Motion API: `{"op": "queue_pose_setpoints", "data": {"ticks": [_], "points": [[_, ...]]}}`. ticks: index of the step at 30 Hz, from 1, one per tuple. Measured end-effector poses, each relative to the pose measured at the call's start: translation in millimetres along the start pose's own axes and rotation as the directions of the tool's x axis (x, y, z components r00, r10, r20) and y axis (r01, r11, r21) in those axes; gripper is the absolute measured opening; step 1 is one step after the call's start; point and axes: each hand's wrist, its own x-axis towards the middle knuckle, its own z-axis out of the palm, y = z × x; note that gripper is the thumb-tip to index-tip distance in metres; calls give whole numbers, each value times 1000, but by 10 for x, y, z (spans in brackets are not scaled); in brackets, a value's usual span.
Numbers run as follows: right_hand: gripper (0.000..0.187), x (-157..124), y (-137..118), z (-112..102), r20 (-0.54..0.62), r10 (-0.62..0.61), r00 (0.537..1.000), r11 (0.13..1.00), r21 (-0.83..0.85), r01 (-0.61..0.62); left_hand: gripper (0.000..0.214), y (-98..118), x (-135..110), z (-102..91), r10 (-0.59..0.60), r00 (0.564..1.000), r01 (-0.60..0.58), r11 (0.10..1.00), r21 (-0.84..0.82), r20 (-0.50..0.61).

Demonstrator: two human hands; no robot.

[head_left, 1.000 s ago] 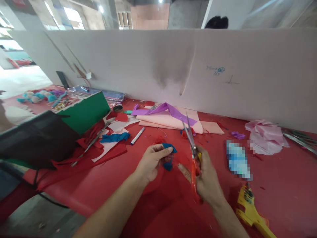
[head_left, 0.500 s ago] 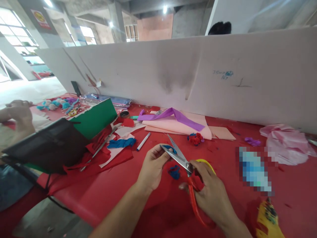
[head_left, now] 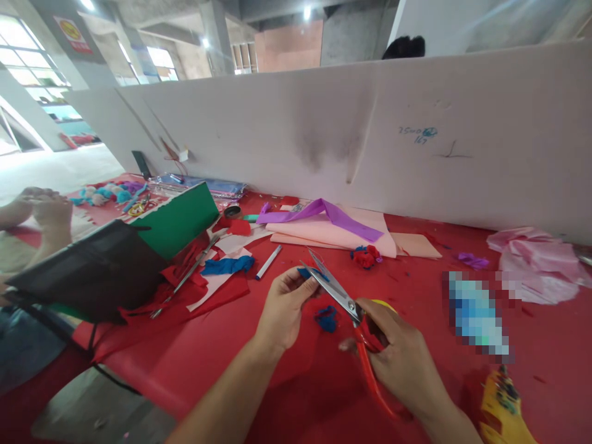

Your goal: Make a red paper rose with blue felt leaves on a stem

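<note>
Desk [head_left: 217,364]: red surface, strewn with offcuts; a white panel [head_left: 259,135] stands along its far edge, dark smudge mid-panel.
Room: bare concrete hall, windows [head_left: 23,55] far left; three lit ceiling lamps [head_left: 307,12] in view.
Panel writing [head_left: 419,134]: blue, by hand; lower line reads "167", upper line partly scribbled over, not fully legible.
Pillar sign [head_left: 73,34]: yellow and red, too small to read.
Left hand [head_left: 283,311]: grip pinches a small blue scrap [head_left: 304,272] between thumb and fingers, above the desk.
Right hand [head_left: 400,348]: grip closed round the red handles of the scissors [head_left: 340,297]; blades parted, one crossing just over the held scrap.
Blue pieces: two more loose, a crumpled bit [head_left: 326,319] below the hands and a crinkled strip [head_left: 228,265] left of the marker.
Marker [head_left: 269,262]: one, white, dark end toward the person.
Rosette [head_left: 365,257]: one, red and blue, beyond the scissors.
Purple strip [head_left: 356,228]: one, folded across stacked peach sheets [head_left: 319,238].
Right side: one yellow glue gun [head_left: 505,410], one pixelated blue item [head_left: 478,314], crumpled pink sheeting [head_left: 539,265].
Co-worker: two hands [head_left: 50,209] at far left, beyond a green board [head_left: 180,219].
</note>
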Motion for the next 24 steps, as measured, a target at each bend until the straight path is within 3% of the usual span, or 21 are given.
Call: {"op": "queue_pose_setpoints", "data": {"ticks": [4, 8, 10, 14, 17, 24], "points": [[32, 13, -42, -54, 41, 49, 998, 998, 32, -50, 16, 9, 8, -21, -20, 1000, 20, 1000, -4, -1], [23, 31, -56, -106, 133, 194, 972, 979, 39, -201, 15, -3, 31, -40, -24, 999, 24, 1000, 9, -32], [24, 42, -29, -123, 154, 301, 941, 954, -40, -298, 16, -21, 45, -42, -37, 998, 39, 999, 36, -49], [29, 65, 38, -124, 214, 505, 836, 851, -286, -441, 22, -73, 61, -27, -72, 997, 69, 988, 138, 11], [33, 73, 35, -91, 227, 559, 798, 799, -403, -446, 21, -126, 59, -9, -66, 996, 55, 983, 177, 59], [28, 10, -40, -46, 264, 551, 792, 765, -537, -354, 22, -252, 34, 29, -152, 985, 133, 971, 201, 83]]}}
